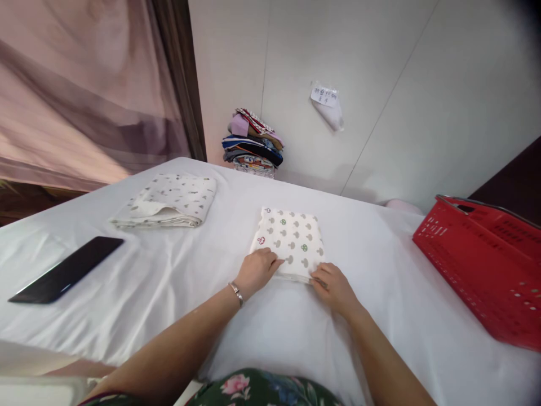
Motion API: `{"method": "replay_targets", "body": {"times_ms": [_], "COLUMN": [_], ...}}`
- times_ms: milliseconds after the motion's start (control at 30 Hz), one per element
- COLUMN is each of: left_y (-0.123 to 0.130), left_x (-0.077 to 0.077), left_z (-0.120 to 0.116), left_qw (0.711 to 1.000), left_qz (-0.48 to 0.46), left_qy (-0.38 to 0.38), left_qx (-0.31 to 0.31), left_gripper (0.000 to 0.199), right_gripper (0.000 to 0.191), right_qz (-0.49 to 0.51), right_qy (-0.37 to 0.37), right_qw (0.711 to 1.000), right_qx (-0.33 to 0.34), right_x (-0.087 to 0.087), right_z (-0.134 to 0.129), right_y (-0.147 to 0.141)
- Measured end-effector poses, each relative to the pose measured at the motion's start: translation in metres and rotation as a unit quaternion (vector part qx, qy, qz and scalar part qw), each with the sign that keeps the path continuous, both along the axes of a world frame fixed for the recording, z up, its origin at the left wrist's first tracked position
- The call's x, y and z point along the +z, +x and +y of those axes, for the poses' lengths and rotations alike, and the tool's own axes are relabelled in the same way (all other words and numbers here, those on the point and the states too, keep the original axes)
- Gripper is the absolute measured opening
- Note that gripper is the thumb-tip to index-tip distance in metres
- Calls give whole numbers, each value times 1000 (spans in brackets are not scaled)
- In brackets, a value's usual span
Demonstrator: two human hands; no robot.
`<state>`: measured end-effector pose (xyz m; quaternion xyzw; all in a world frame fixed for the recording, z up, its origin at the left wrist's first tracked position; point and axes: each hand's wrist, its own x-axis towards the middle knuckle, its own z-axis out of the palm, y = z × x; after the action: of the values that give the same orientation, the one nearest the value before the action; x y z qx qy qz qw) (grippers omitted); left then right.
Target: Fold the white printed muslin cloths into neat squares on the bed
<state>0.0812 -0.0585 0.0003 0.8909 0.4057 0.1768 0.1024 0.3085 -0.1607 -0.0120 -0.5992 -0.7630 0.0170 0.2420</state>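
Note:
A folded white cloth printed with grey, green and red mushrooms lies on the white-covered table in front of me. My left hand grips its near left corner, thumb resting on top and a silver bracelet at the wrist. At the near right corner my right hand is closed on the edge, fingers curled. Parts of the fingers on both hands are hidden. Further left sits a larger folded white cloth with small dark prints, apart from both hands.
On the left of the table lies a flat glossy black panel. A red plastic basket stands at the right edge. Beyond the far edge is a stack of folded clothes. A labelled plastic bag hangs on the wall; curtains hang left.

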Motion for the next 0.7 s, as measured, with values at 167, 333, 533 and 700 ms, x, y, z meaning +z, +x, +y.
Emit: {"method": "replay_targets", "body": {"times_ms": [167,333,533,700], "left_y": [-3,0,-1,-3], "left_x": [0,-5,-6,-6], "left_z": [2,2,4,4], "left_qw": [997,998,998,997], "left_qz": [32,38,29,12], "left_qy": [-23,-17,-32,-58], "left_qx": [65,53,48,44], "left_gripper": [27,18,18,18], "right_gripper": [24,35,29,58], "right_qz": [9,3,-5,-88], "right_qy": [-21,-72,16,-155], "right_qw": [1000,997,1000,976], "right_qx": [-9,-35,-8,-126], "right_x": [4,30,44,7], "right_z": [1,21,84,124], "right_y": [-1,-12,-29,-14]}}
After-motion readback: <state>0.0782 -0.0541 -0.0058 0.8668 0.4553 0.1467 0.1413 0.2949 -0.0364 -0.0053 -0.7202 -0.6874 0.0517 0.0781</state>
